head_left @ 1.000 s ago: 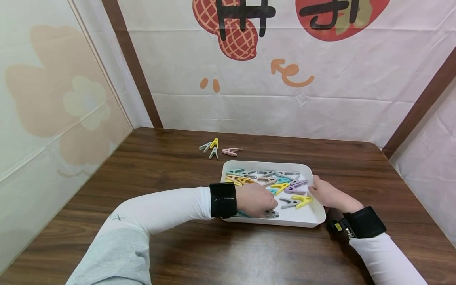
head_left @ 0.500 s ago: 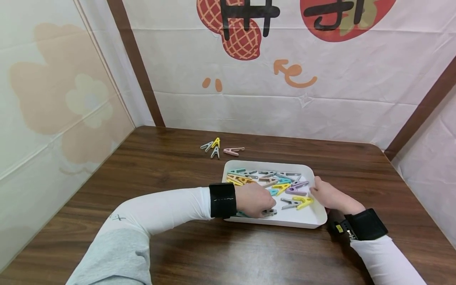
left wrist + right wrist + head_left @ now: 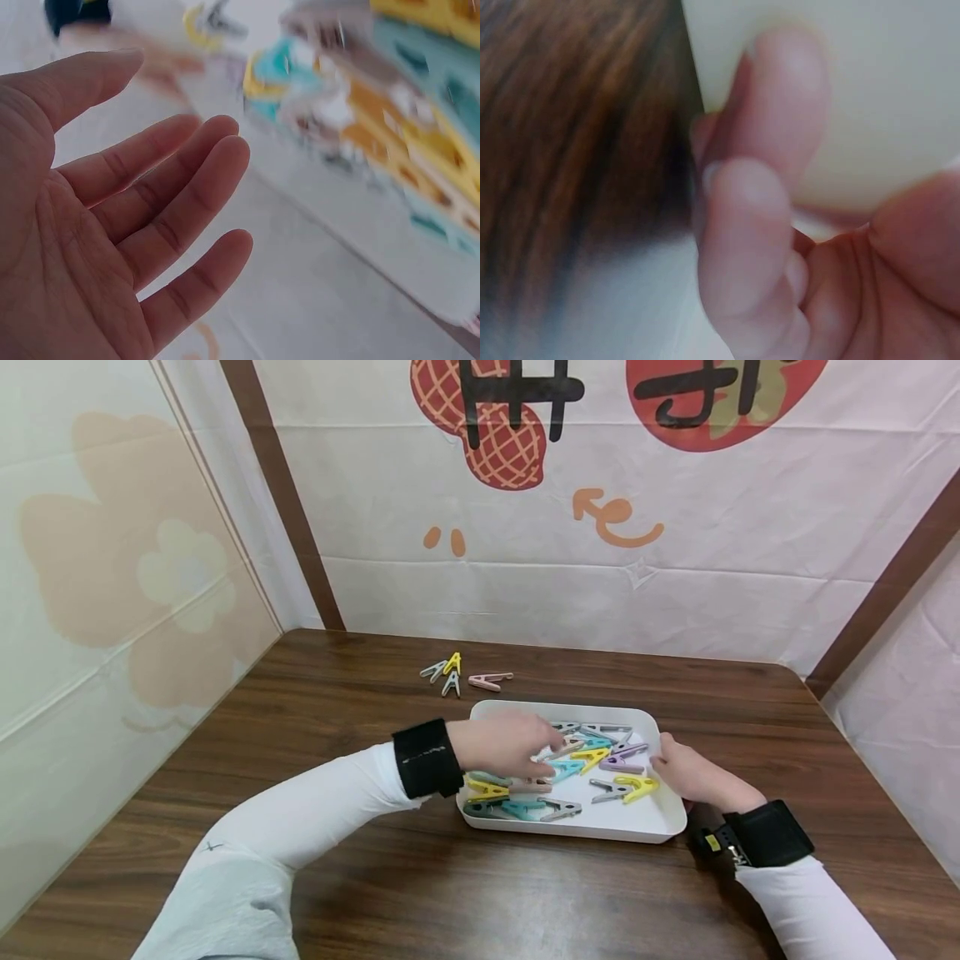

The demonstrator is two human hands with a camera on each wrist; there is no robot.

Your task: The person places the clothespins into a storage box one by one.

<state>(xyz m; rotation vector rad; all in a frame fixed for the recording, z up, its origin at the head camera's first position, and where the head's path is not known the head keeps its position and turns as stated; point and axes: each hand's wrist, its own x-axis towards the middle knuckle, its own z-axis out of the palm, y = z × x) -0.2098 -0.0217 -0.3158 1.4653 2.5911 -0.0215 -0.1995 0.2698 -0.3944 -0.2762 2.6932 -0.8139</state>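
Observation:
A white tray [image 3: 647, 820] holds several clothespins in teal, yellow, grey, purple and other colours. Over its left half, my left hand [image 3: 506, 745] hovers with relaxed fingers. In the left wrist view, the palm and spread fingers of the left hand [image 3: 150, 202] hold nothing, with blurred clothespins beyond. Below that hand, a grey clothespin [image 3: 562, 810] lies in the tray's front left corner. My right hand [image 3: 697, 770] grips the tray's right rim, its fingers [image 3: 746, 232] bent against the tray wall in the right wrist view. A yellow clothespin [image 3: 639, 788] lies nearby inside.
On the brown wooden table [image 3: 360, 877], behind the tray, lie a pink clothespin [image 3: 491, 682], a yellow clothespin [image 3: 452, 663] and two greyish ones. A white printed curtain [image 3: 525, 585] hangs along the table's far edge.
My left hand has risen from the tray's front left and shifted back and left, its fingers loosening. The clothespins in that corner now show. The right hand stays on the rim.

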